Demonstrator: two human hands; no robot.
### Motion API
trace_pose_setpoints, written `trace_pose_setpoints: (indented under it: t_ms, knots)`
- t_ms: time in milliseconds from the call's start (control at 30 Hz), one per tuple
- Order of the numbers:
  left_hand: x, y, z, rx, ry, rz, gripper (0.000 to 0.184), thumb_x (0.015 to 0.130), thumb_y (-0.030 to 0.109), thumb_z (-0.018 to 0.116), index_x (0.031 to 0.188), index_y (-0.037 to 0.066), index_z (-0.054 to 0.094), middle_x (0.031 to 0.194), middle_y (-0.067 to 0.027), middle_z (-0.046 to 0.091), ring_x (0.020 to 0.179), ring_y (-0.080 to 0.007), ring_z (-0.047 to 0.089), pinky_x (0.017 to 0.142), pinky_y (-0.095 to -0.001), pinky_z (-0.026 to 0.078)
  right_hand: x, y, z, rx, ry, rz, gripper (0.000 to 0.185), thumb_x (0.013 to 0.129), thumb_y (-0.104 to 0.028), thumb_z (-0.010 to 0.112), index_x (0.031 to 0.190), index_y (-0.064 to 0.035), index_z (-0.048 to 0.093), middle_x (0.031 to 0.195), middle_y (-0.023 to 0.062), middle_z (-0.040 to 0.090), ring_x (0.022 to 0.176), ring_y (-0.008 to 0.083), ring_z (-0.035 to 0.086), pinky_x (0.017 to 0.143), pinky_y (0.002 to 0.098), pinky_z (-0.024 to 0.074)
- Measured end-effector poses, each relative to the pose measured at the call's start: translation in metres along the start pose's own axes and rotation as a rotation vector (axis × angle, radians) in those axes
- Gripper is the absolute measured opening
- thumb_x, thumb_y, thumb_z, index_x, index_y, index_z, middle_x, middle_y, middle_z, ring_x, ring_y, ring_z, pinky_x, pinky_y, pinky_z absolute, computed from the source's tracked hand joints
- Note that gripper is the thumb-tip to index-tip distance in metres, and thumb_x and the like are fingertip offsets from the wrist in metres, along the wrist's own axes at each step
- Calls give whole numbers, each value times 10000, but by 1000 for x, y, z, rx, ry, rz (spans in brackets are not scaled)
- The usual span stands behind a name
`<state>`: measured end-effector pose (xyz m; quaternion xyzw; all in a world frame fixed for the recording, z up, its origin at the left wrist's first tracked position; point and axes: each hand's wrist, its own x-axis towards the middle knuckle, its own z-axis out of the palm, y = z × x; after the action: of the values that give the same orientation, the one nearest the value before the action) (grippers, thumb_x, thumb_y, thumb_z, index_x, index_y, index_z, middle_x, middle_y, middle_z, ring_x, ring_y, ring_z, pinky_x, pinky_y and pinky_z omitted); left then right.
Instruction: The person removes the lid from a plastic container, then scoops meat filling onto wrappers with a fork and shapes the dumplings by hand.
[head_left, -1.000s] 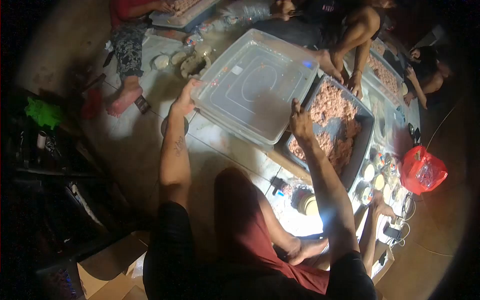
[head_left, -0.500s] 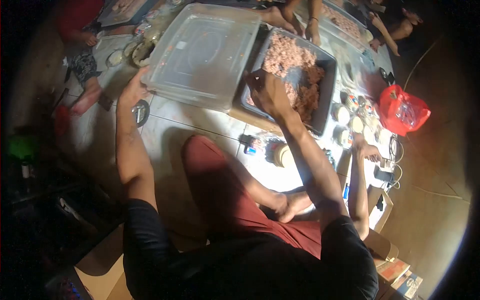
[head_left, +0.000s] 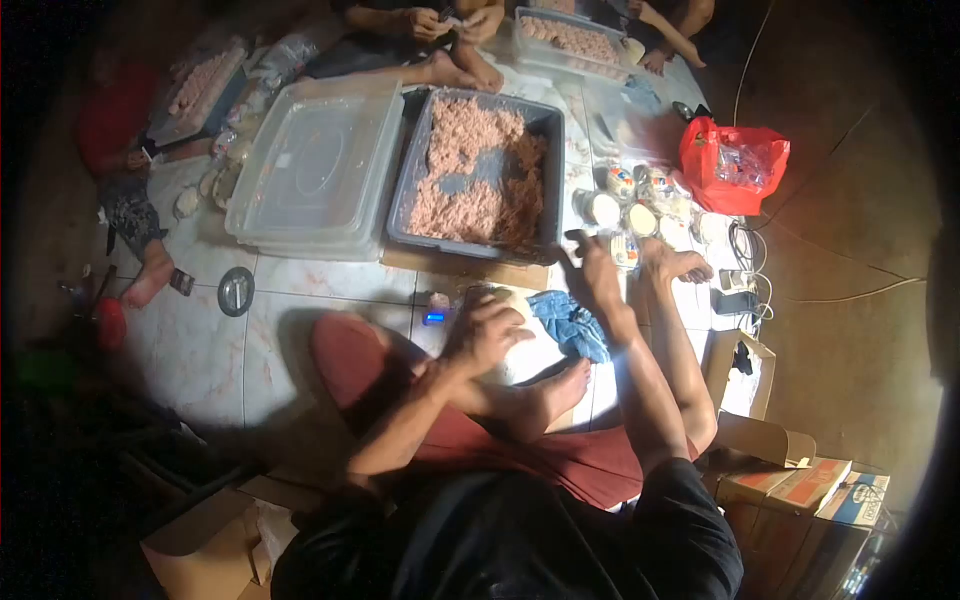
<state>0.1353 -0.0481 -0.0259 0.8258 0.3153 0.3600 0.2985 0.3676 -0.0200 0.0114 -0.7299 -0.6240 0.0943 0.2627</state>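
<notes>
Above a pale round container [head_left: 516,303], my left hand [head_left: 488,332] has its fingers curved and spread; whether it touches the container is hard to see. My right hand [head_left: 594,268] is raised near the front right corner of the grey tub [head_left: 400,215], fingers apart and holding nothing. Pink minced mixture [head_left: 465,205] lies in that tub, with a bare patch in its middle. Left of the tub stands a translucent plastic bin [head_left: 310,165]. A crumpled blue cloth [head_left: 572,325] lies between my hands, and a small blue object [head_left: 434,318] is on the tiles.
Round containers [head_left: 641,219] cluster at the right beside a red plastic bag [head_left: 735,165]. Cables and a black adapter [head_left: 738,303] lie near an open carton [head_left: 742,385]. Other people sit around the far side with trays [head_left: 570,42]. A black round object [head_left: 236,291] is at left.
My left hand has let go of the translucent bin and moved right and down to the pale container. My right hand has moved down from the tub's left side. The view has shifted.
</notes>
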Motion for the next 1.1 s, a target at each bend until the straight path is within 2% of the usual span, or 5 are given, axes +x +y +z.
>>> trace_pose_setpoints:
  t_ms: [367,567,767,933,1100]
  knots:
    - [-16,-54,56,170,-90,158,162,896,180,653,943,36,712,949,-153,710,829,-367,681,714,-464,541,104,39,131,-507,-314,-368,350,890,-363,558,885,-44,701,922,130,723,894,310,707,711,475,530]
    - [8,-13,15,206,-262,-162,243,952,248,660,865,26,703,868,-180,702,804,-327,689,691,-434,528,112,-9,109,-739,-861,-445,308,889,-303,600,1092,-106,721,1209,100,696,1210,301,626,1028,562,443]
    - [13,-39,-2,-1242,32,-683,233,955,224,680,1079,30,648,963,-18,657,827,-111,632,790,-280,531,113,-8,79,-564,-462,-512,283,888,-258,553,1108,-103,641,1056,126,707,1042,297,669,954,544,464]
    - [6,-74,8,-636,158,-658,364,963,318,640,1122,-8,672,1161,-90,652,1093,-183,590,984,-330,450,112,-16,88,-355,254,-833,192,912,-241,513,920,-79,616,859,125,695,851,310,675,904,474,458]
    - [4,-110,4,-862,-78,-747,502,958,409,634,1290,40,558,1264,-75,592,1104,-132,522,978,-355,430,120,-37,96,-401,-99,-694,247,983,-206,475,982,-38,656,1030,170,686,1037,350,630,955,486,437]
